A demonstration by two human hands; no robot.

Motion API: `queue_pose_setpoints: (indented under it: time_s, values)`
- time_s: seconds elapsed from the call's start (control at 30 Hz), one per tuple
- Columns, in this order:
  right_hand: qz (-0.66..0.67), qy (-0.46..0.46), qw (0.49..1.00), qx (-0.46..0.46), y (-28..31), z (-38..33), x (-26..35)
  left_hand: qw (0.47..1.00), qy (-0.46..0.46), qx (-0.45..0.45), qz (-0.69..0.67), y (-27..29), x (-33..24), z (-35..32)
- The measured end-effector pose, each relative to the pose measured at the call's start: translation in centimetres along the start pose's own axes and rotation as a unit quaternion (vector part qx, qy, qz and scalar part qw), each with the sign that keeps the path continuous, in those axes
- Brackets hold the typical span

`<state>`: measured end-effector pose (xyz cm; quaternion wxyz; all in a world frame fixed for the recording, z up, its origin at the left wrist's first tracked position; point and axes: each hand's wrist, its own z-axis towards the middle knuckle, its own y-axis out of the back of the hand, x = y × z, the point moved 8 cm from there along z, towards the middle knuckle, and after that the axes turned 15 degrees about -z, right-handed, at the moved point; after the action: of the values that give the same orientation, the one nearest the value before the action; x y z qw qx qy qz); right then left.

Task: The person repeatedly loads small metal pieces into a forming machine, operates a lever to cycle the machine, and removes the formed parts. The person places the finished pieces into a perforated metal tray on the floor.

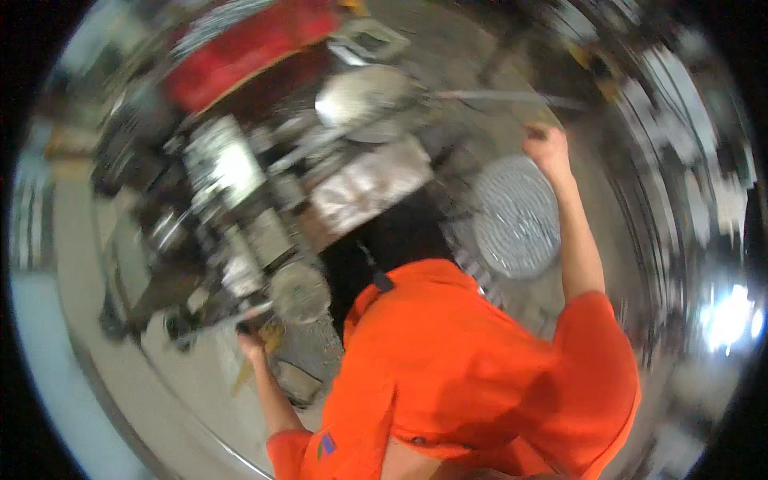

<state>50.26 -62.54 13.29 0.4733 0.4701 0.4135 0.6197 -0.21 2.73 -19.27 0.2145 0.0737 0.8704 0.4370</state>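
Observation:
My left hand (250, 342) is at the lower left with its fingers curled round a small dark knob (243, 327) by the metalworking machine. Close above it is a round, grey metal disc (300, 293), perhaps a handwheel. My right hand (546, 147) is raised at the right, with the fingers closed. What it holds, if anything, is too blurred to make out. Below that hand lies a round grey coil or ridged disc (518, 217). A long thin bar (504, 96) runs out from the machine just above my right hand.
Metal blocks and slides of the machine, with a shiny flat plate (372, 188), lie in front of me. A red tray (256, 52) with shiny metal stands at the far left. Blurred racks of long stock (680, 120) line the right side.

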Motion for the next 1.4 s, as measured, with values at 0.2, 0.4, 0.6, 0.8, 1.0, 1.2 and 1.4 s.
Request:
queue_pose_setpoints:
  time_s: [0.2, 0.4, 0.6, 0.8, 1.0, 1.2, 1.4]
  values:
    - [0.239, 0.343, 0.905, 0.085, -2.2, 0.3, 30.1, 0.944, -0.162, -0.249, -0.141, 9.9, 3.0, -5.9]
    - [0.257, 0.564, 0.781, 0.073, -0.9, -6.6, 51.2, 0.857, -0.067, -0.498, -0.119, 26.3, 3.8, -23.8]
    - [0.111, 0.581, 0.797, 0.125, -5.0, -10.8, 59.5, 0.914, 0.164, -0.369, -0.043, 21.7, 15.9, -25.5]
    - [0.092, 0.594, 0.792, 0.102, -6.0, -12.1, 60.4, 0.9, 0.191, -0.391, -0.033, 25.3, 25.2, -22.1]
    - [0.061, 0.61, 0.778, 0.141, -5.7, -12.1, 60.1, 0.893, 0.274, -0.345, -0.089, 26.9, 22.3, -22.1]
    - [0.052, 0.623, 0.767, 0.144, -6.2, -12.4, 60.2, 0.88, 0.228, -0.412, -0.061, 23.1, 19.1, -23.9]
    - [0.068, 0.648, 0.749, 0.12, -6.4, -12.9, 60.9, 0.88, 0.21, -0.374, -0.205, 16.7, 9.3, -26.5]
